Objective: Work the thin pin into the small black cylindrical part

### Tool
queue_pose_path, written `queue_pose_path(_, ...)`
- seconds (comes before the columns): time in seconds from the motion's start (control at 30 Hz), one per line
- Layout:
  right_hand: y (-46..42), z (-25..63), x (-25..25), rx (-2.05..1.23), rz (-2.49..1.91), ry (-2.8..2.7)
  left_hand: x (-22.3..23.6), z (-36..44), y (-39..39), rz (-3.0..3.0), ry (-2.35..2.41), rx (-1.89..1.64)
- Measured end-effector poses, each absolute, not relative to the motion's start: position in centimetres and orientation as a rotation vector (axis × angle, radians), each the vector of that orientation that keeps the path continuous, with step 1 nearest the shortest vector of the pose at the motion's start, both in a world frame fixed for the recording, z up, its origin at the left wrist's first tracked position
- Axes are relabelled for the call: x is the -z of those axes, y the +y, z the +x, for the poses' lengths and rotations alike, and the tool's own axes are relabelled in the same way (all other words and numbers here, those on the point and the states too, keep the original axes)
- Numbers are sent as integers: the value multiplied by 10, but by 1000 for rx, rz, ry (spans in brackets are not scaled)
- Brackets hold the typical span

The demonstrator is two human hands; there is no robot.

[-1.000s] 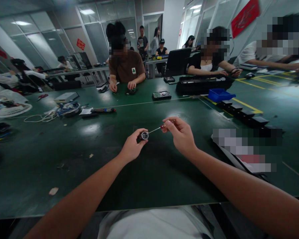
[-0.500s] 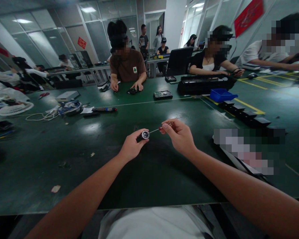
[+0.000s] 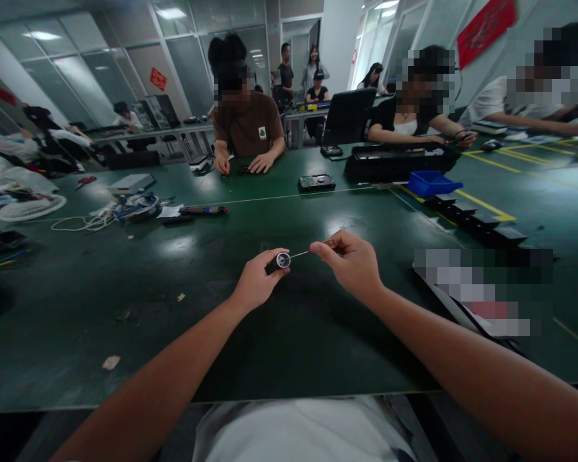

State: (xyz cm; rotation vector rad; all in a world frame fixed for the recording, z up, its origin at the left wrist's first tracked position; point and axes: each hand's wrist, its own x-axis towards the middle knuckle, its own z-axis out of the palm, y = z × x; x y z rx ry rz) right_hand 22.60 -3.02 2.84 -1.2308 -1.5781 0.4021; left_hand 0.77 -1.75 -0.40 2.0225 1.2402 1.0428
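Observation:
My left hand (image 3: 257, 280) is closed around a short black cylinder (image 3: 282, 260) with a silver ring at its round end, which faces right. What kind of object it is does not show. In my right hand (image 3: 354, 260) is a screwdriver (image 3: 300, 254) with a thin metal shaft and a reddish handle, mostly covered by the fingers. The shaft points left, and its tip reaches into the ringed end of the cylinder. Both hands are held above the green table (image 3: 289, 346), in front of my body.
Across the table a person in a brown shirt (image 3: 248, 125) handles a small dark object. A hard drive (image 3: 316, 182), a blue bin (image 3: 433, 183) and a long black housing (image 3: 399, 163) lie ahead. Left are a pen-shaped tool (image 3: 205, 210) and cables (image 3: 89, 221); right, a blurred-out flat object (image 3: 443, 298).
The screwdriver tip stays at the cylinder's end; the fingers of my right hand have shifted slightly on the handle. The co-worker's hands opposite have moved a little.

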Motion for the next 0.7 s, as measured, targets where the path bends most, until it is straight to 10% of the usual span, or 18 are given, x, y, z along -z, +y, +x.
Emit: queue_pose_path(0.7, -32, 226, -36, -396, -1196, -1609, -1, 10, -19, 2029, 1272, -1026)
